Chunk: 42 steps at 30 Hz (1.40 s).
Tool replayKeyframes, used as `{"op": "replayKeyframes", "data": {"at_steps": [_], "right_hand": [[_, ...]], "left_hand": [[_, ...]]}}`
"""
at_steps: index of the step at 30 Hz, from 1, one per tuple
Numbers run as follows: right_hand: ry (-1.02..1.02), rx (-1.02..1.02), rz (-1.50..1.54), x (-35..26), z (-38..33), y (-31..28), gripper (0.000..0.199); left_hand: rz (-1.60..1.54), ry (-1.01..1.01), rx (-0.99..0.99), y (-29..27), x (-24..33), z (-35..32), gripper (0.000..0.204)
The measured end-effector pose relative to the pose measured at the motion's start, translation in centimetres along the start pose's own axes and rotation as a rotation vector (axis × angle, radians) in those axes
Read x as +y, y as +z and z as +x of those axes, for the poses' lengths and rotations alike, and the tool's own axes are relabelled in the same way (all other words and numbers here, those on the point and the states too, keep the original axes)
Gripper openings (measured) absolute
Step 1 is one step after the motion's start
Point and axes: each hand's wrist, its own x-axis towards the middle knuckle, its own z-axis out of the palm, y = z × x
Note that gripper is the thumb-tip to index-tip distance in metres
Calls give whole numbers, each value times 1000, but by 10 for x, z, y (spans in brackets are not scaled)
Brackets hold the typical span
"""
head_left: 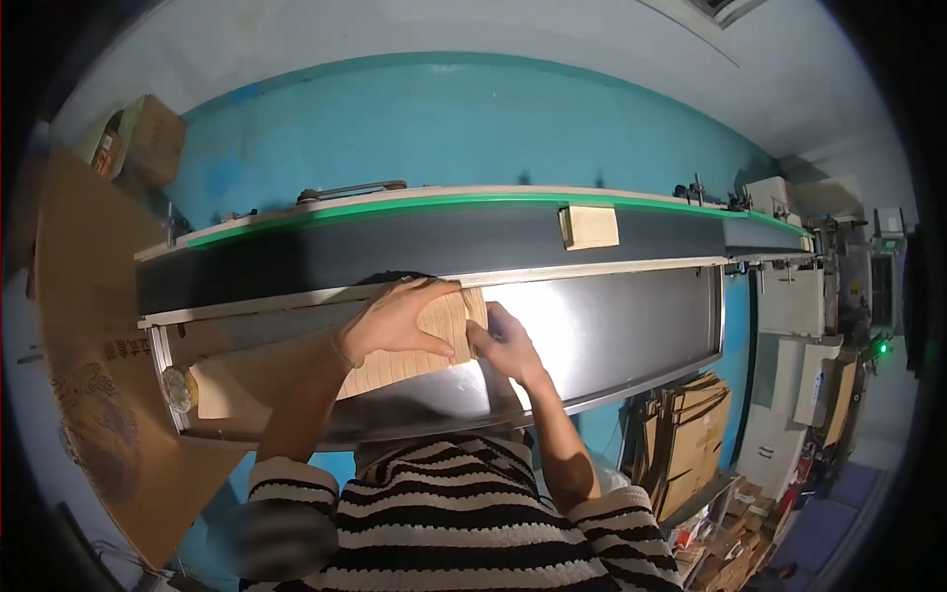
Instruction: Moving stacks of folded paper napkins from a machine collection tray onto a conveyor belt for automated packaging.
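A long, leaning row of tan paper or thin card pieces (439, 321) lies along the left part of a shallow steel tray (621, 316), their edges packed close together. My left hand (395, 321) spans the right end of this row, thumb on the near side and fingers over the far side, gripping it. At the very end my right hand (508, 345) is closed on the edge of the last pieces, its fingertips partly hidden. A roll of tape (179, 388) sits at the tray's left end.
Beyond the tray runs a dark conveyor belt (424, 252) with a green edge, carrying one tan packet (594, 227). A large cardboard box (128, 414) stands at the left. Flattened cardboard (691, 434) leans at the lower right, near cluttered shelves and machine parts.
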Motion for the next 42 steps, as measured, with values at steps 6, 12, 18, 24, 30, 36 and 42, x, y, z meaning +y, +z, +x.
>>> {"op": "replayKeyframes", "data": {"at_steps": [6, 12, 18, 24, 30, 36, 42], "right_hand": [[15, 257, 543, 3, 33, -26, 34], [-85, 49, 177, -13, -11, 33, 41], [125, -79, 158, -11, -2, 2, 28], [32, -125, 109, -21, 6, 14, 29], [105, 9, 241, 5, -1, 6, 38], [6, -49, 9, -18, -5, 45, 48], [173, -27, 458, 6, -8, 37, 31]], "left_hand": [[15, -59, -72, 0, 0, -6, 82], [-6, -30, -52, -5, 2, -13, 89], [-9, -106, -81, -6, -3, -17, 95], [52, -37, 28, -8, -4, -20, 91], [-36, -65, 17, -8, -3, -29, 79], [22, -137, -10, -4, -11, -28, 97], [2, -120, -15, -4, -12, -37, 92]]}}
